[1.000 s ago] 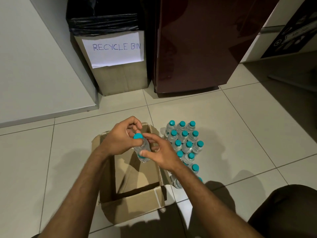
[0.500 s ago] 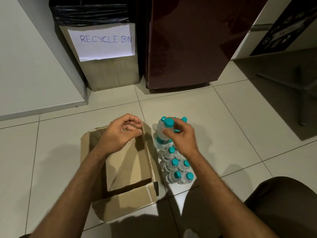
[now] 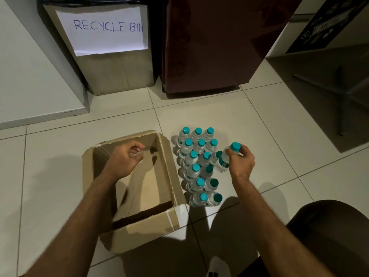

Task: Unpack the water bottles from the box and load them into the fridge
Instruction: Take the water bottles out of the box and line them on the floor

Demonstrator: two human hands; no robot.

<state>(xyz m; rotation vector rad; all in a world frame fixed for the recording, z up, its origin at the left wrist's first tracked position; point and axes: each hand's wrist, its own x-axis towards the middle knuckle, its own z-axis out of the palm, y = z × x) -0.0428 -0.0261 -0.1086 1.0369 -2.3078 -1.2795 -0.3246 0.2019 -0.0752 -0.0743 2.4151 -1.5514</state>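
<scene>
One bottle [image 3: 227, 158], upright but tilted slightly, is gripped near its cap by the right hand [image 3: 240, 161] at the right edge of the bottle cluster [image 3: 196, 166], centre frame. Left hand [image 3: 123, 159], curled over the open box [image 3: 127, 230], seems to pinch clear plastic. Fridge [image 3: 215, 43] stands closed, upper centre.

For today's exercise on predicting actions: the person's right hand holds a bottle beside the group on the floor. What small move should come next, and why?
Probably set the bottle down upright at the right edge of the bottle cluster and let go. The right hand grips it near the cap, tilted, beside the third row, which seems one short, and the fridge door is shut.
</scene>
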